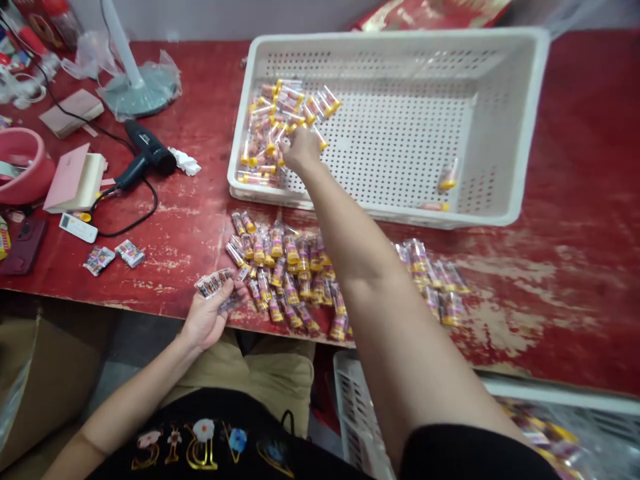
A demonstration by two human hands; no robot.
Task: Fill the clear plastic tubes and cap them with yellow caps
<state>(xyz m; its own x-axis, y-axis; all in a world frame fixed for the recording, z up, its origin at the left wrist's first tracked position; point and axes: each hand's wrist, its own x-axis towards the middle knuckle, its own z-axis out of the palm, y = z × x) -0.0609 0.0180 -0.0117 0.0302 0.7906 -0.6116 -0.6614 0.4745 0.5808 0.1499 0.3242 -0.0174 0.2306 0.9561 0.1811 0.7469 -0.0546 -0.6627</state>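
Observation:
My left hand (207,320) is closed around a fanned bunch of small printed cards (214,283) just above the table's front edge. My right hand (303,152) reaches into a large white plastic basket (390,212), down among small clear tubes with yellow caps (286,100) at the basket's left end. Its fingertips are hidden among the tubes, so a hold on one cannot be made out. Between my hands and below the basket lie many wrapped tubes with purple-and-yellow labels (293,253), partly covered by my right forearm.
To the left are a dark hair dryer (145,152) with its cord, a lamp base (140,93), a pink notebook (70,177), a pink bowl (20,167), a phone (24,247) and small packs of cards (130,253). Another basket (357,407) stands below the table edge.

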